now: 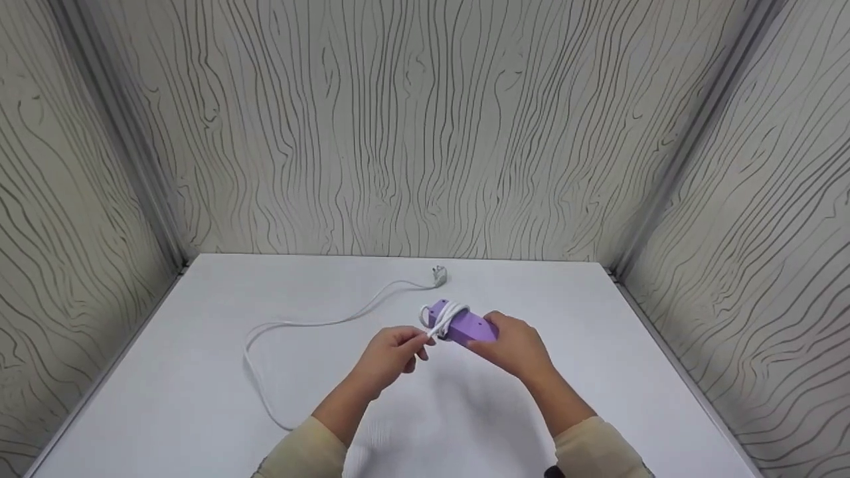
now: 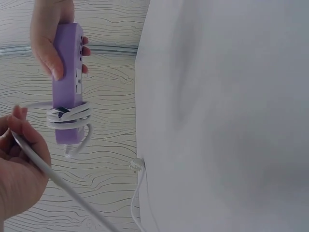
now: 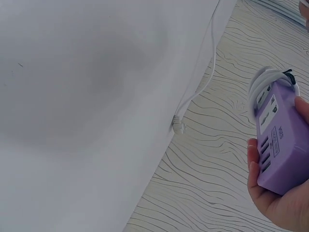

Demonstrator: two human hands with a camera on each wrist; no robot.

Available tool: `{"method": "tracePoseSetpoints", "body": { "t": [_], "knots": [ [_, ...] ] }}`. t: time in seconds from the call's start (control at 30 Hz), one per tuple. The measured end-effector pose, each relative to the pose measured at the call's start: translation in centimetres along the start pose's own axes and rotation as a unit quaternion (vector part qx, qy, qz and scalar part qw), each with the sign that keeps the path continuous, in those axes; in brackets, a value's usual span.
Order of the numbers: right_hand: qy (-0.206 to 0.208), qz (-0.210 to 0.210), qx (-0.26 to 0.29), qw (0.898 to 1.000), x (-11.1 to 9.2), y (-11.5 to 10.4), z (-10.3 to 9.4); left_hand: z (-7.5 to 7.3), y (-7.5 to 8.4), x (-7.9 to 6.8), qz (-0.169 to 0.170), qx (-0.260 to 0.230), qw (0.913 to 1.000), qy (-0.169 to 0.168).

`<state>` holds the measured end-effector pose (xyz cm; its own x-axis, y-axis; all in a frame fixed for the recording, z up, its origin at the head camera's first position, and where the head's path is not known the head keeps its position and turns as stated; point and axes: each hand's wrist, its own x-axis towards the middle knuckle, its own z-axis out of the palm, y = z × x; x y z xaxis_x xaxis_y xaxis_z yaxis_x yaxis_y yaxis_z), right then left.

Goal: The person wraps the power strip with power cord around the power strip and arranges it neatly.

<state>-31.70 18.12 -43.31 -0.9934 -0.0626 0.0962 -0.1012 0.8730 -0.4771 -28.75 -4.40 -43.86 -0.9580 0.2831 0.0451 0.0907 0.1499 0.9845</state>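
Note:
My right hand (image 1: 519, 345) grips a purple power strip (image 1: 473, 328) by one end, thumb on one face and fingers round the other side. White cord (image 2: 72, 116) is wound several turns round the strip's far end, where a dark tie (image 3: 289, 76) also shows. My left hand (image 1: 393, 355) pinches the cord between thumb and fingers, close beside the wound end. Sockets and several USB slots (image 3: 265, 153) show on the strip in the right wrist view. Both hands are held above the white table.
From the left hand the loose cord (image 1: 319, 324) runs in a wide curve over the left part of the white table (image 1: 199, 372). Its plug (image 1: 439, 275) lies near the back edge. Wood-patterned panels (image 1: 398, 133) stand behind and at both sides.

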Motion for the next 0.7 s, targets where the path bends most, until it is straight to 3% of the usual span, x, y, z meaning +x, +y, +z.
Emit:
{"method": "tracePoseSetpoints", "body": {
  "t": [0.2, 0.4, 0.7],
  "knots": [
    [0.026, 0.001, 0.018, 1.000, 0.2, 0.6, -0.4, 0.5, -0.5, -0.7, -0.006, -0.002, 0.9997, -0.023],
    [0.053, -0.008, 0.062, 0.997, 0.2, 0.5, -1.0, 0.7, -2.1, -0.4, -0.007, -0.026, 0.9988, -0.041],
    [0.032, 0.013, 0.154, 0.987, 0.1, 0.2, -2.1, 0.6, -4.1, -0.1, 0.010, -0.032, 0.9980, -0.053]
  ]
}}
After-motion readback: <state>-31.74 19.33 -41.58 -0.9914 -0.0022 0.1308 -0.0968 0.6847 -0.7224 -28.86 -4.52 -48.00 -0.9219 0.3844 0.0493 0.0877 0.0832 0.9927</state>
